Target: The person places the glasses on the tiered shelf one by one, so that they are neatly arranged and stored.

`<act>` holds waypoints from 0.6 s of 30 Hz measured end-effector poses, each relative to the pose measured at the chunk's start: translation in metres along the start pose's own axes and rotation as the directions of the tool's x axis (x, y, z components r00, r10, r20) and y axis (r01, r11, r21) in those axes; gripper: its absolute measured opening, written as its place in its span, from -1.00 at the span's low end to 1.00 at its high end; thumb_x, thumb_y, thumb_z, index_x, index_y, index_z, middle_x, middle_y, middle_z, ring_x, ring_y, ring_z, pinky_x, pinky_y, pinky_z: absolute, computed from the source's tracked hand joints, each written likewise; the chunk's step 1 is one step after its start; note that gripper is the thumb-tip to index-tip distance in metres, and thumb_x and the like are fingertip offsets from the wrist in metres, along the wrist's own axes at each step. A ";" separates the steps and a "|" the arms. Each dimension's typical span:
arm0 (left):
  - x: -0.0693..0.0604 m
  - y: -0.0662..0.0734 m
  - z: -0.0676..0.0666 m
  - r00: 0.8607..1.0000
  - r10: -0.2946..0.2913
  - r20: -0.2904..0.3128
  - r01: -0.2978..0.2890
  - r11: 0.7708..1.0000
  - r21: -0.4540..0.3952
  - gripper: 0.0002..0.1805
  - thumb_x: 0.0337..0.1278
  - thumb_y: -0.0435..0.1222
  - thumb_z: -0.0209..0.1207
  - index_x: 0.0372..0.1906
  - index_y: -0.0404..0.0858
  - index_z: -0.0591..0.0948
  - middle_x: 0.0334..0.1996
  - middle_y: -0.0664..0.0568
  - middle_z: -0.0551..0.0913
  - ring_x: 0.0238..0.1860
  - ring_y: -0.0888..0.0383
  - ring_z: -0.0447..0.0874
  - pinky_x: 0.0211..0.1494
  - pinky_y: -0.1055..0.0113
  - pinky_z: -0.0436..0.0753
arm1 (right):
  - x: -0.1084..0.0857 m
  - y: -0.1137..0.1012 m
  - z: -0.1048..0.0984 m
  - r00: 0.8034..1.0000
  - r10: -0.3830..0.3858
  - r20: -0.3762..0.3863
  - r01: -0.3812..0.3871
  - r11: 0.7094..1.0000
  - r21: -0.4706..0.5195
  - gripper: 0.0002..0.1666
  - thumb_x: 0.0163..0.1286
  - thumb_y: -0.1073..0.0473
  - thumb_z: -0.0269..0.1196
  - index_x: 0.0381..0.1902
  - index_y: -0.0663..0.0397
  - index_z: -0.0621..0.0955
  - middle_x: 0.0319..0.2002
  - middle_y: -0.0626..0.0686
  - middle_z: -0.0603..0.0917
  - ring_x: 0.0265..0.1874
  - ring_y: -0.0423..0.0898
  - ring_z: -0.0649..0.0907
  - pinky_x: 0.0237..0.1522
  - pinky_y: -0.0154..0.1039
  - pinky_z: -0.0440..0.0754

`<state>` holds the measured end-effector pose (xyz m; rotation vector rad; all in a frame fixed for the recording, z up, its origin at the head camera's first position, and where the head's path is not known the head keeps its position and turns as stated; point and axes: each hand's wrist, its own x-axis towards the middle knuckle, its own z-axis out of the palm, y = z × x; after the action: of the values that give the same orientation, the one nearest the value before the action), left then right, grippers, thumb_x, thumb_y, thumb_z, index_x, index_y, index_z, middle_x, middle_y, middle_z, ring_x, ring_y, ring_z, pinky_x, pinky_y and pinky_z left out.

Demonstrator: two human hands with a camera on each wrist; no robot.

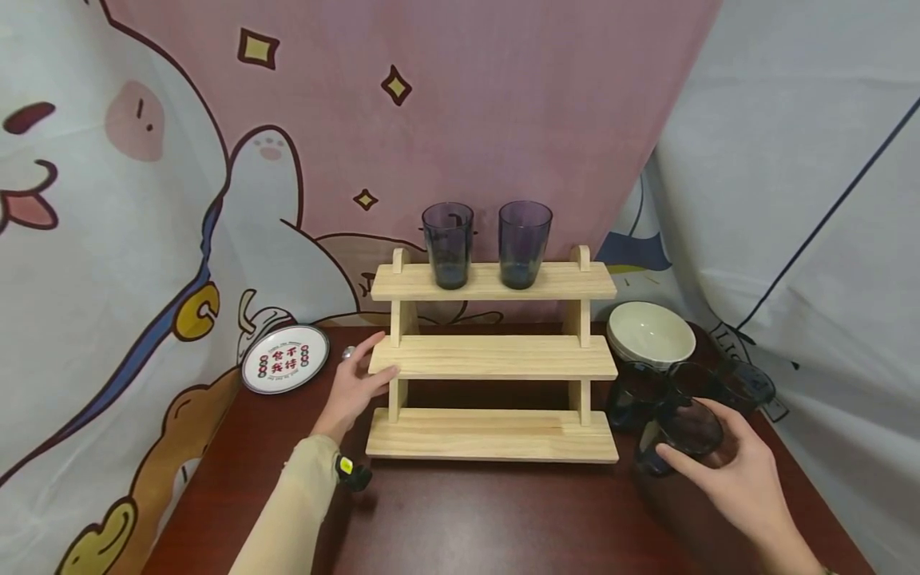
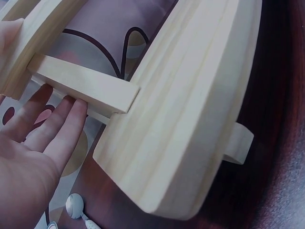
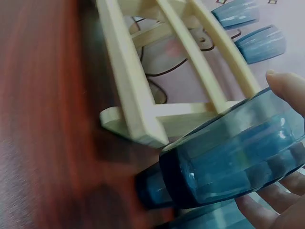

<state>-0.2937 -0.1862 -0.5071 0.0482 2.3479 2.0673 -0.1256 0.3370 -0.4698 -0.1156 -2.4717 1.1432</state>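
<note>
A three-tier wooden shelf (image 1: pixel 493 357) stands in the middle of the table. My left hand (image 1: pixel 350 395) holds its left end at the middle board, the thumb on the board's edge. In the left wrist view, the fingertips touch the side upright (image 2: pixel 83 83). My right hand (image 1: pixel 743 471) grips a dark blue glass tumbler (image 3: pixel 233 152) right of the shelf, thumb on one side and fingers on the other; it is tilted. Several more tumblers (image 1: pixel 636 391) stand close behind it. On the top board are two tumblers, one left (image 1: pixel 449 247) and one right (image 1: pixel 524 246).
Behind the tumblers at right sits a cream bowl (image 1: pixel 650 334), seemingly stacked on another. A white plate (image 1: pixel 285 359) with red characters leans against the cloth at left. A spoon (image 2: pixel 75 206) lies near the shelf's left side. Printed cloth (image 1: pixel 489 120) hangs around the brown table (image 1: pixel 460 519).
</note>
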 end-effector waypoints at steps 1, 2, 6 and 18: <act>0.000 0.000 0.000 1.000 -0.002 0.001 0.002 1.000 0.001 -0.18 0.33 -0.36 0.39 0.61 0.04 0.35 0.26 -0.34 0.53 0.07 -0.05 0.72 0.12 -0.03 0.77 | 0.001 -0.002 -0.002 1.000 -0.007 0.000 0.007 1.000 0.010 0.02 0.09 0.15 0.69 0.47 0.10 0.45 0.07 -0.24 0.59 -0.18 -0.54 0.65 -0.19 -0.71 0.57; 0.000 0.001 0.000 1.000 -0.002 0.002 0.002 1.000 0.002 -0.18 0.33 -0.36 0.39 0.61 0.03 0.35 0.26 -0.34 0.53 0.07 -0.05 0.72 0.12 -0.02 0.77 | 0.002 -0.005 -0.003 1.000 -0.012 -0.001 0.012 1.000 0.019 0.02 0.09 0.16 0.69 0.47 0.08 0.45 0.07 -0.27 0.58 -0.17 -0.53 0.66 -0.18 -0.70 0.57; -0.001 0.000 0.000 1.000 0.002 0.000 -0.002 1.000 -0.005 -0.19 0.33 -0.34 0.40 0.61 0.04 0.36 0.26 -0.32 0.53 0.07 -0.04 0.73 0.12 -0.01 0.77 | 0.008 -0.017 -0.003 0.999 -0.040 0.003 0.040 0.998 0.056 0.03 0.08 0.23 0.68 0.48 0.02 0.46 0.08 -0.31 0.61 -0.12 -0.53 0.66 -0.16 -0.70 0.57; -0.003 -0.002 0.001 1.000 0.020 -0.004 -0.021 0.999 -0.034 -0.22 0.31 -0.29 0.43 0.56 0.12 0.42 0.24 -0.32 0.55 0.07 -0.09 0.72 0.10 -0.05 0.78 | 0.027 -0.057 0.015 0.988 -0.153 0.036 0.148 0.981 0.123 0.00 0.02 0.29 0.70 0.42 -0.02 0.51 0.08 -0.07 0.73 -0.04 -0.42 0.69 -0.19 -0.60 0.61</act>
<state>-0.2911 -0.1857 -0.5088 0.0685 2.3239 2.1173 -0.1508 0.2953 -0.4264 0.1314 -2.3971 1.2369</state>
